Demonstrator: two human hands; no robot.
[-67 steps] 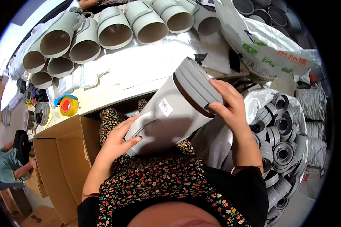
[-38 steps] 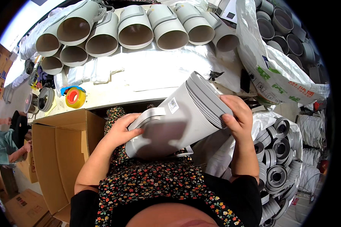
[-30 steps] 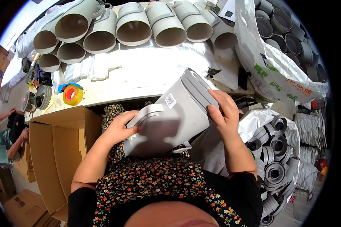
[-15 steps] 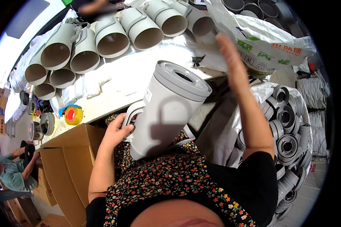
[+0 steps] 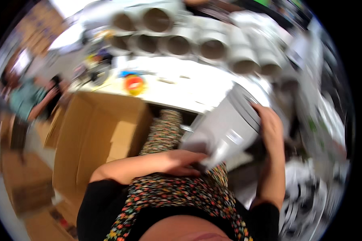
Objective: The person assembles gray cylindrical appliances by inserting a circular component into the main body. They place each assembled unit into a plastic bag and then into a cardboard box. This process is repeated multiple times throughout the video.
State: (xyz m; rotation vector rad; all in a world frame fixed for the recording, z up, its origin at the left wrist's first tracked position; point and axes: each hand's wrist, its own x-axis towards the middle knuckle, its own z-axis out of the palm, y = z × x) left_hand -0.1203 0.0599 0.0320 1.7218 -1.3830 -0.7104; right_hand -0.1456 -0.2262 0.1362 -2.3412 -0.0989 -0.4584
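Grey jug (image 5: 219, 132) at the centre of the action, held aslant above the lap, just this side of the table (image 5: 167, 98)! Its lid (image 5: 244, 108) sat over the mouth, pointing far and to the right, while the base end dipped near and to the left. A pale label (image 5: 233, 136) faced up from its side, smeared by the motion blur.

Over on the right, the right hand (image 5: 269, 124) had the lid in its grasp, fingers bent over the rim, the gap narrow, the thumb out of sight. And on the left? The left hand (image 5: 185, 160) came in low and flat, right at the base end, fingers stretched toward the jug; whether they closed around anything, I could not tell through the blur.

Look beneath: a flowered apron (image 5: 177, 188) spread over the lap. To the left, a cardboard box (image 5: 88, 132) gaped wide, its far edge near the table. A yellow tape roll (image 5: 133, 84) with a red core lay on the tabletop beyond it, with something blue just beside.

Along the far side, pale jugs (image 5: 213, 46) lay on their sides, dark mouths turned near, some stacked at the left end. On the near right, grey rings (image 5: 305, 201) filled a white sack, badly blurred, and at far left a co-worker (image 5: 28, 98) in a green top rounded out the scene.
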